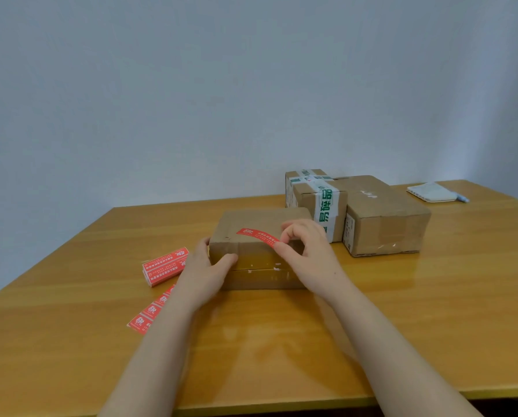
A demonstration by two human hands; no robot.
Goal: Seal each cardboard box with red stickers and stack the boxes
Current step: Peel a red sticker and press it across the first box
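At far left on the yellow wooden table (71, 296), two loose sheets of red paper stickers (165, 267), unused. Next along, left grip (209, 266) clasping the near left corner of the flat brown cardboard box (251, 219), thumb on its front face. Across that box's top, one long red sticker strip (256, 235), far end seemingly down, near end pinched and lifted by right grip (309, 254), not yet pressed over the edge. Further right, touching side by side, white-and-green-taped cardboard box (312, 197) and bigger plain cardboard box (384, 218), no red stickers visible on either. By the look of it: first seal half laid, nothing stacked, most work ahead.
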